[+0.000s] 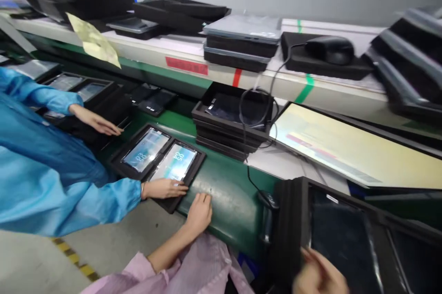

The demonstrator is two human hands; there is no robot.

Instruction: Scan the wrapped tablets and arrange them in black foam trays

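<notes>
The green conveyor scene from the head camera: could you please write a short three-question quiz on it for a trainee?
1. True or false: the left hand rests on the green belt.
2. How many lit screens sit in the black tray beside it? A one, B two, C four.
3. What does the right hand touch?

Key: 1 true. 2 B. 3 The dark tray at lower right.

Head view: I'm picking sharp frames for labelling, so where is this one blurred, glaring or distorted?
Head view: the right hand at the bottom edge is smeared by motion blur; the black foam tray beside it is soft too. The large slanted screen is washed out pale by glare. The left hand and the two lit tablets are fairly sharp. The shelf edge bows from wide-angle distortion.
</notes>
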